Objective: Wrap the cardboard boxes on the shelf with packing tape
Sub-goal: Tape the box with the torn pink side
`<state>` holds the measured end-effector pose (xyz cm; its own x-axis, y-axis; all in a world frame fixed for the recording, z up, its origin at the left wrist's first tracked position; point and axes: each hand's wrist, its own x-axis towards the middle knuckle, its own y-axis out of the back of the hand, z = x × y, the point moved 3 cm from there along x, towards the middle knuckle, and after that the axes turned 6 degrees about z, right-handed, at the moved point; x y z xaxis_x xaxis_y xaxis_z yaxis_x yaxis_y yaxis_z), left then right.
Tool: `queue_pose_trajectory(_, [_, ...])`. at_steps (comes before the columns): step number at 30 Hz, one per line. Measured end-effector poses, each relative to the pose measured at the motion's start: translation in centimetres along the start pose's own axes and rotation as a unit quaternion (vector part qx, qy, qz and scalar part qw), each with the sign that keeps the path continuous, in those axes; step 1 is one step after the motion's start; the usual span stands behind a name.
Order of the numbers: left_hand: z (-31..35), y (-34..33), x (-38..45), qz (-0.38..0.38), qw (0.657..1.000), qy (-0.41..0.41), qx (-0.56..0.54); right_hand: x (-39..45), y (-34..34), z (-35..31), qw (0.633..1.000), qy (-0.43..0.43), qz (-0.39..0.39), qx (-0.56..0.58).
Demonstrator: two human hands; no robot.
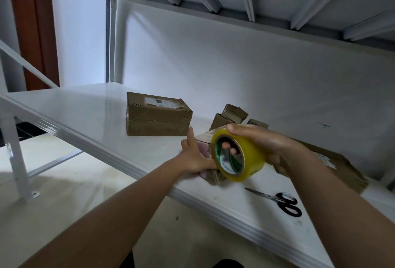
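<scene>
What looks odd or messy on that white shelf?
The small boxes at the back look crushed, their flaps open and crumpled. The bigger box is rumpled along its edges under its tape. Scissors lie loose near the shelf front edge. Nothing is spilled.

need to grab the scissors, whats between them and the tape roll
Only bare white shelf lies between the tape roll and the scissors, as the head view shows.

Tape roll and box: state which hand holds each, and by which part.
The right hand holds the tape roll with fingers through its core. The left hand holds the small cardboard box by its near end.
</scene>
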<state>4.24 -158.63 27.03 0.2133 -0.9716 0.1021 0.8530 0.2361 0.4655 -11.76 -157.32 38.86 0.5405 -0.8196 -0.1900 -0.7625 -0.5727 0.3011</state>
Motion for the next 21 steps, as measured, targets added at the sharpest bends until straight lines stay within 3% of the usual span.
queue_pose_trajectory(3, [0.1, 0.3, -0.9, -0.011, 0.984, -0.108, 0.140, 0.6, 0.8, 0.5, 1.000, -0.018, -0.013, 0.003])
queue_pose_trajectory(6, [-0.7, -0.6, -1.6, 0.052, 0.920, -0.191, 0.337, 0.8, 2.0, 0.9, 0.998, -0.054, -0.019, 0.022])
queue_pose_trajectory(8, [-1.2, -1.6, -1.5, 0.102, 0.888, -0.214, 0.394, 1.1, 2.2, 0.8, 0.996, -0.073, -0.020, 0.041])
queue_pose_trajectory(12, [-1.4, -2.4, -0.6, 0.169, 0.883, -0.202, 0.389, 2.2, 1.8, 0.4, 0.993, -0.069, -0.028, 0.091])
queue_pose_trajectory(16, [-1.5, -1.8, 0.2, 0.224, 0.878, -0.199, 0.373, 3.4, 0.7, 1.1, 0.980, 0.002, -0.029, 0.199])
queue_pose_trajectory(21, [-1.5, -0.4, 1.0, 0.237, 0.891, -0.193, 0.335, 4.9, -0.8, 1.4, 0.992, 0.041, 0.043, 0.109])
